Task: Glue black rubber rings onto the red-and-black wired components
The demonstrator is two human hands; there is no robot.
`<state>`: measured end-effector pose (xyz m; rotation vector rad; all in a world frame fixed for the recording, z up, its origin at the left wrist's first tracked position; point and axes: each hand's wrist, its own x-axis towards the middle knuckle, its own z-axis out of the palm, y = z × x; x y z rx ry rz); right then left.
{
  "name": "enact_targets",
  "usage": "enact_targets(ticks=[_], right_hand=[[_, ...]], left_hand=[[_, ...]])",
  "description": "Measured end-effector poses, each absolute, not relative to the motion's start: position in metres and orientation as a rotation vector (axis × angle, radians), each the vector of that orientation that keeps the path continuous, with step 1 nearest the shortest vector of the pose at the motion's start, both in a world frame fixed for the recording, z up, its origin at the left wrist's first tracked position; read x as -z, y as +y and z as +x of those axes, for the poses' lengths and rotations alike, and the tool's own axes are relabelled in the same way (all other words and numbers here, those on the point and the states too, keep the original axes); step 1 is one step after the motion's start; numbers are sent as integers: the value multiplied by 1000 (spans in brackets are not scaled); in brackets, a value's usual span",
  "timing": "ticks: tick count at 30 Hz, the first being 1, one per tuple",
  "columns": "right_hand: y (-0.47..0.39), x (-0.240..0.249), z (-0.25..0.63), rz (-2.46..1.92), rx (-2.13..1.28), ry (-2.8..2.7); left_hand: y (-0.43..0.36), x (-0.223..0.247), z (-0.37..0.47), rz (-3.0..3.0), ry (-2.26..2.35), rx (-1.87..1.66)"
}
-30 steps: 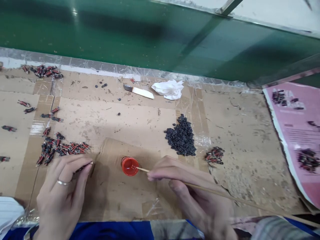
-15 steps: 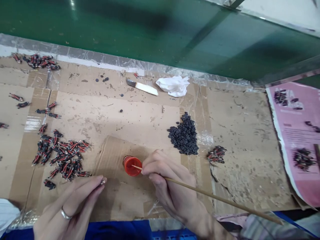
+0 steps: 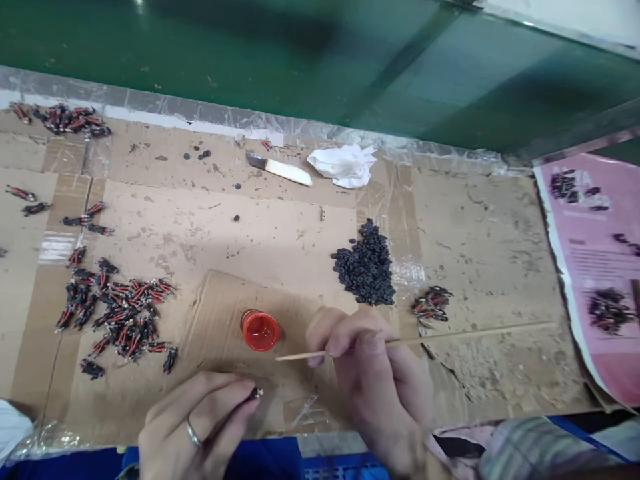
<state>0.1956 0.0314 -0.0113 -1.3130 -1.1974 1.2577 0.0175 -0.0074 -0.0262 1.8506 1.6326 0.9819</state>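
Between the thumb and fingers of my left hand (image 3: 200,423) is a small black part with a pale tip (image 3: 256,393), below the red cup. My right hand (image 3: 373,373) pinches a thin wooden stick (image 3: 300,356); its pointed end faces left and its long shaft runs off to the right. The open red cup (image 3: 261,331) of liquid stands on a cardboard piece, up and left of the stick's tip. Many black and red parts (image 3: 130,310) lie heaped to the left. A pile of small black discs (image 3: 367,267) sits above my right hand.
Farther back lie a knife with a white handle (image 3: 287,172) and a crumpled white tissue (image 3: 345,165). A small bundle of parts (image 3: 431,304) rests to the right, near a pink sheet (image 3: 583,267) holding more parts. A green wall (image 3: 250,67) borders the cardboard surface (image 3: 280,240).
The stick's tip has come out of the red cup as my right hand moved right and down. My left hand has moved right with its small part. A black part now shows near the heap's right edge.
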Motion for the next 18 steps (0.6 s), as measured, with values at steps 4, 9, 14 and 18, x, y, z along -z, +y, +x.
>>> enact_targets(ticks=[4,9,14,18], right_hand=[[17,24,194,-1269,-1363,-980],[9,39,194,-1294,-1411,-941],[10,38,196,-1298,-1452,-967],[10,38,197,-1318,-1465,-1028]], left_hand=[[-12,30,26,1853,1591,-942],[-7,30,29,1900,1644,-963],[-5,29,30,1920,1649,-912],[-7,29,29,1892,1620,-926]])
